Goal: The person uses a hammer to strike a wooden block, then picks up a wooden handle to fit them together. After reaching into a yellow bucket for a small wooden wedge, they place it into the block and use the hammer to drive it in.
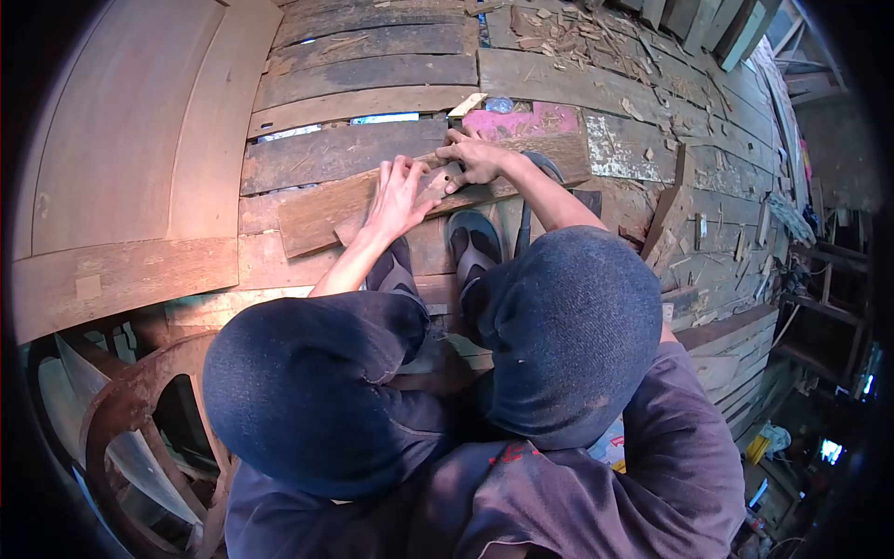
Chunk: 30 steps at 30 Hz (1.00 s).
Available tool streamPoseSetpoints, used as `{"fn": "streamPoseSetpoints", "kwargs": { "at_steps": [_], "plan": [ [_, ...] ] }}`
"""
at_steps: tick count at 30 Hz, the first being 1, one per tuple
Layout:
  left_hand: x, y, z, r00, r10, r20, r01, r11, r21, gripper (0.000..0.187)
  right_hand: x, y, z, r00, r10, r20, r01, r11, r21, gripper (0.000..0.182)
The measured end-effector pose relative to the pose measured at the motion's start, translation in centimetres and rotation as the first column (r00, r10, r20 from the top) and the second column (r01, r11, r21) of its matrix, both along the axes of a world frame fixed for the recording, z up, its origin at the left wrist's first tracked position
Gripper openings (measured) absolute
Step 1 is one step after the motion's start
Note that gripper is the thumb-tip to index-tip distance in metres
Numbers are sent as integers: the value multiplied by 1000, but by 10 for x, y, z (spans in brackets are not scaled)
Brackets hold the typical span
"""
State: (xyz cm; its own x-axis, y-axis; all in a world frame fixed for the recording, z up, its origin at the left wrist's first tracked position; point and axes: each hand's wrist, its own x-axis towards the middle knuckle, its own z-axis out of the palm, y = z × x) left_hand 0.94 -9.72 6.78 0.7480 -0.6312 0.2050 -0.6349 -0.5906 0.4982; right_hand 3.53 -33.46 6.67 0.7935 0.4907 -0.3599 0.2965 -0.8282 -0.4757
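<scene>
A long wooden board (321,212) lies across the plank floor in front of my sandalled feet. On top of it rests a smaller piece of wood (438,184) with a dark hole in it. My left hand (399,197) lies over the left part of the smaller piece, its fingers apart and bent. From the right, my right hand (477,158) reaches onto the same piece, fingers curled around its far edge and thumb on the near side. The undersides of both hands are hidden.
A panelled wooden door (121,130) lies at the left, above a curved wooden chair frame (135,401). Wood chips (587,42) litter the floor at the upper right. A wooden block (670,210) stands right of my knees, and a dark tool handle (524,228) is beside my right foot.
</scene>
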Motion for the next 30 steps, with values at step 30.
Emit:
{"fn": "streamPoseSetpoints", "kwargs": {
  "at_steps": [30],
  "plan": [
    [12,29,-9,996,-64,-62,57,993,-103,37,8,-11,-12,969,-72,236,23,978,206,55]
  ]
}}
